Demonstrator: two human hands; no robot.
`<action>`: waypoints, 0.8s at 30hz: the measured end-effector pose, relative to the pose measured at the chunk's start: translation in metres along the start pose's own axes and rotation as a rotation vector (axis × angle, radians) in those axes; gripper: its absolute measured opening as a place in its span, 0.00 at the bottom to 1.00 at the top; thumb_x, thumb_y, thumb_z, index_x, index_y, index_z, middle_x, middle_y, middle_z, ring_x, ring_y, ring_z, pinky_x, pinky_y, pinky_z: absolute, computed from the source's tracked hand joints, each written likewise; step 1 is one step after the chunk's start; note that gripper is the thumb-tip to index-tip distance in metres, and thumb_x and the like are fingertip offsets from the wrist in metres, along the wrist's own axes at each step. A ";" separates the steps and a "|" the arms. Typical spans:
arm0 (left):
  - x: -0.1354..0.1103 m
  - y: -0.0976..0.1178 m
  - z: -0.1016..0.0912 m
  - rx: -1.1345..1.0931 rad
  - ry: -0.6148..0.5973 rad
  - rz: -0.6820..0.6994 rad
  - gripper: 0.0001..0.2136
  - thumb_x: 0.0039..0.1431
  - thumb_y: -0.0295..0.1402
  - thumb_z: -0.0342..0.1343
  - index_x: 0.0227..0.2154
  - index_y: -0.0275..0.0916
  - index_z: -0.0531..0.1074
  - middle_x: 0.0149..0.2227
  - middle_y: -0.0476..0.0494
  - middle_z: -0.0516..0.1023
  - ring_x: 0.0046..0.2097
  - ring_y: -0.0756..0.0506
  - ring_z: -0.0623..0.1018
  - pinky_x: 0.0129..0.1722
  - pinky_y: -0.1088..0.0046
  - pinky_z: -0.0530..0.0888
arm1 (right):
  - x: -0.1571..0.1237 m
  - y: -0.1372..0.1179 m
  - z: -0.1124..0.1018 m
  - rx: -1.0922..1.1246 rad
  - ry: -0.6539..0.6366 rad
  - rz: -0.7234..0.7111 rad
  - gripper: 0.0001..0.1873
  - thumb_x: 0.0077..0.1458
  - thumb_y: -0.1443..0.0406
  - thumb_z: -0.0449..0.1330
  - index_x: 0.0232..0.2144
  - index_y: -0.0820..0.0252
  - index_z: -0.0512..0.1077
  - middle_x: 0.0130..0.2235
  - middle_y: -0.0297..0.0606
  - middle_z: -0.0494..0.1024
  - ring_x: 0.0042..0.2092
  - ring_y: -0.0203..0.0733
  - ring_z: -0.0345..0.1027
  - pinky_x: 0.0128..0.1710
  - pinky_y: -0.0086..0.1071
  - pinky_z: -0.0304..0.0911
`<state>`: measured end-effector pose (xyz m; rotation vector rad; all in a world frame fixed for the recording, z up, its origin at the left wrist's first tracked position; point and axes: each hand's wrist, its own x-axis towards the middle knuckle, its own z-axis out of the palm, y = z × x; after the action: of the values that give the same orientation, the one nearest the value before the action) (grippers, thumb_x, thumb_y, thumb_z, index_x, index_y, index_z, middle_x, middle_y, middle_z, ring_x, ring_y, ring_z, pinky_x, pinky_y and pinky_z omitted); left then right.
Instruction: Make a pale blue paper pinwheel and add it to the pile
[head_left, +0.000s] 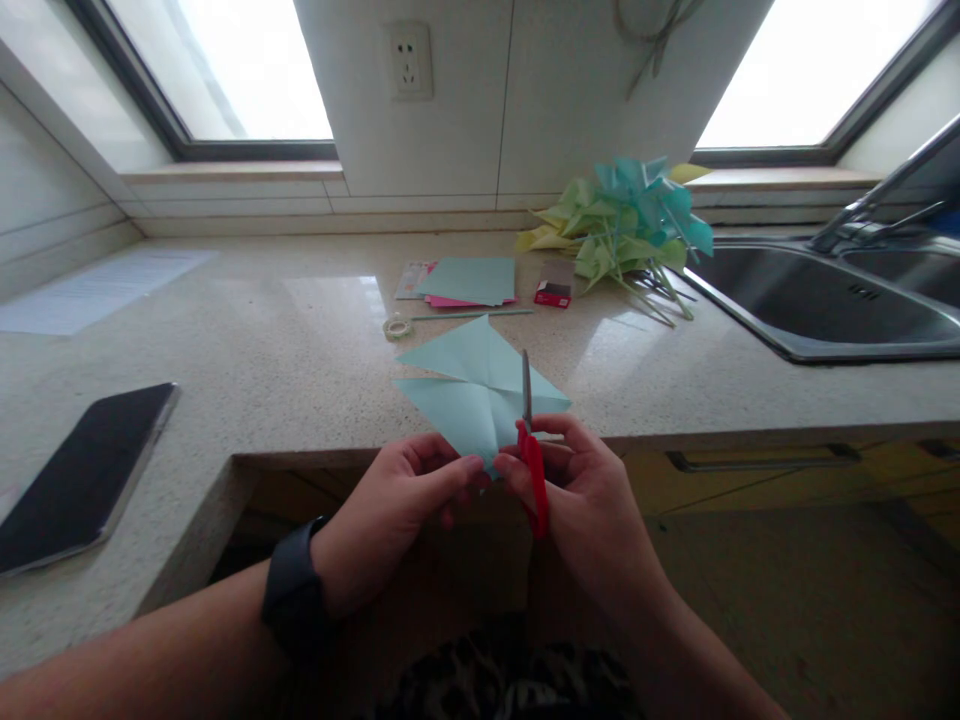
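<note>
A light blue square of paper [469, 415] is held cornerwise over the counter's front edge. It has creases, and a slit runs inward from its left corner. My left hand [412, 500] pinches its near corner between thumb and fingers. In my right hand [574, 480] are red-handled scissors [534, 480], blades pointing up and away, while thumb and fingertip also touch the near corner of the paper. Just beyond the paper lie a thin pale stick [472, 314] and a small roll of tape [397, 327].
Behind lie stacked coloured papers [472, 280] and a small red box [553, 285]. Paper pinwheels [622, 220] are heaped beside the steel sink [825, 300]. At left are a dark tablet-like slab [86, 475] and a printed sheet [97, 290]. The counter edge [360, 455] runs beneath my hands.
</note>
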<state>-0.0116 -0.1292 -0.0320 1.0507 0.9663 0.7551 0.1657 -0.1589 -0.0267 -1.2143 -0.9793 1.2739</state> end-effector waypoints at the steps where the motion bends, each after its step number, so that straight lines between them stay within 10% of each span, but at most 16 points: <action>1: 0.000 0.000 0.000 -0.011 0.004 -0.004 0.13 0.56 0.42 0.67 0.33 0.36 0.78 0.28 0.49 0.75 0.28 0.53 0.70 0.25 0.79 0.65 | 0.000 0.000 0.000 -0.006 -0.003 0.000 0.24 0.44 0.57 0.74 0.40 0.55 0.70 0.31 0.36 0.83 0.32 0.45 0.78 0.28 0.32 0.70; 24: -0.001 0.002 0.000 0.111 -0.035 -0.068 0.16 0.56 0.45 0.66 0.33 0.34 0.79 0.29 0.47 0.77 0.27 0.53 0.70 0.25 0.79 0.67 | 0.002 0.007 -0.001 0.019 -0.037 0.017 0.21 0.47 0.60 0.73 0.40 0.55 0.70 0.30 0.33 0.82 0.30 0.41 0.77 0.27 0.30 0.68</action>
<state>-0.0123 -0.1291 -0.0299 1.1180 1.0181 0.6314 0.1655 -0.1577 -0.0334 -1.1908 -0.9827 1.3206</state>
